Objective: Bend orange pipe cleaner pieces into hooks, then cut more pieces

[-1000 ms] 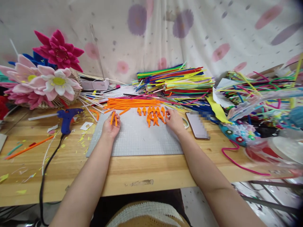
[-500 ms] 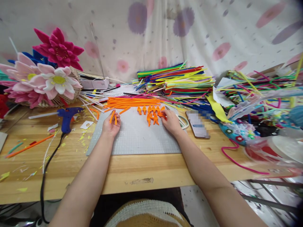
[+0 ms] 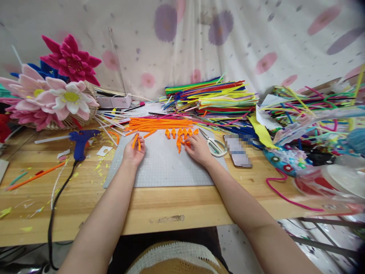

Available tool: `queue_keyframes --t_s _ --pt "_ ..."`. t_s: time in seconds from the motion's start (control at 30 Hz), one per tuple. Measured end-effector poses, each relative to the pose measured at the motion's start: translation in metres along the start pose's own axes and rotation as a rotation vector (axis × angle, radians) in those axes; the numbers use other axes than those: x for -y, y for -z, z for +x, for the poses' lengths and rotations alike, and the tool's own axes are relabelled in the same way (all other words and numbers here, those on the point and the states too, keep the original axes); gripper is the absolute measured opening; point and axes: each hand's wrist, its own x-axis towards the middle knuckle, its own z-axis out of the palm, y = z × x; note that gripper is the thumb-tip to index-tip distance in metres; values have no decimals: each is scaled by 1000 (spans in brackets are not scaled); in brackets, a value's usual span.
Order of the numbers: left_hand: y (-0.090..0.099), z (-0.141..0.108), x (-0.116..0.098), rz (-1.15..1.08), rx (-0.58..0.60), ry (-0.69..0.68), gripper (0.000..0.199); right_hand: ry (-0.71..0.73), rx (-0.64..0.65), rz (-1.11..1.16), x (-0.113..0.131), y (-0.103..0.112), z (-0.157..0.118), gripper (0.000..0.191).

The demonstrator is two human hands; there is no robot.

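My left hand (image 3: pixel 134 151) rests palm up at the left of the grey cutting mat (image 3: pixel 171 171), its fingers curled round bent orange pipe cleaner pieces (image 3: pixel 136 142). My right hand (image 3: pixel 199 147) reaches over the small orange twisted shapes (image 3: pixel 178 142) on the mat, fingertips at one of them. The fingers partly cover that piece, so whether they grip it is hidden. Several more such shapes stand in a row just beyond. Behind them lies a bundle of straight orange pipe cleaners (image 3: pixel 159 123).
Scissors (image 3: pixel 216 147) and a phone (image 3: pixel 238 151) lie right of my right hand. A blue glue gun (image 3: pixel 80 144) with a black cord is at the left, near fluffy flowers (image 3: pixel 70 97). Coloured pipe cleaners (image 3: pixel 211 95) are heaped behind.
My right hand has moved left along the orange shapes, covering some and uncovering the scissors. My left hand has stayed in place with its orange pieces.
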Motion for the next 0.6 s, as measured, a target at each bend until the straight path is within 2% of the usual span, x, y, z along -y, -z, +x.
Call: queue_keyframes --t_s 0.17,0.23,0.3,0.4,0.5,0.6 --pt "-1 -1 0 -6 -10 -3 19 124 4 47 13 6 -1 23" --pt "-1 -2 -1 -7 -14 1 19 111 -18 41 9 14 -2 24" --pt "-1 -2 -1 -7 -15 8 17 32 -60 32 -5 26 -5 25" --pt "0 -2 -1 -7 -8 11 16 -147 -107 29 -38 49 -19 34" --pt "0 -1 -1 3 -7 8 15 -273 -130 -63 -71 70 -49 38" --pt "0 1 0 0 3 9 16 -372 -162 -155 -93 83 -85 38"
